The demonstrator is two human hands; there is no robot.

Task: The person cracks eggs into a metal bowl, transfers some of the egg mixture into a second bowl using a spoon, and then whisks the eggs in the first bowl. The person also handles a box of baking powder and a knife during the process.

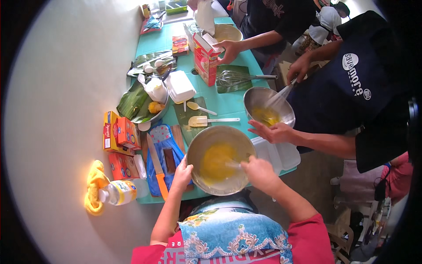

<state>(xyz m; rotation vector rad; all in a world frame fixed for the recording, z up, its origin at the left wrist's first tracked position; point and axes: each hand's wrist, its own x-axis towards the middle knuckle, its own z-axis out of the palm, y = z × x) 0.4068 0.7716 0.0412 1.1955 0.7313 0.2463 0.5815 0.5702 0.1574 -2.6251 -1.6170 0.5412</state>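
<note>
A large metal mixing bowl [199,148] is before me at the table's near edge. My left hand [183,175] grips its left rim, thumb over the edge. Inside is a wet yellow mixture [217,158], blurred by motion. My right hand [261,174] is closed around the handle of a whisk [232,164], whose wires are in the mixture; the handle is mostly hidden by my fingers. Just beyond the bowl lie a white-handled spatula [199,121] and a cream plastic spoon [194,106], on or beside a piece of banana leaf [184,114].
Left of the bowl, an orange-handled knife [155,155] lies on a blue oven mitt [155,184], near boxes [130,133] and a plastic bottle [122,192]. On the right, a co-worker whisks in a steel bowl [290,114] above a plastic container [288,158]. Another person's hand holds a red box [205,62].
</note>
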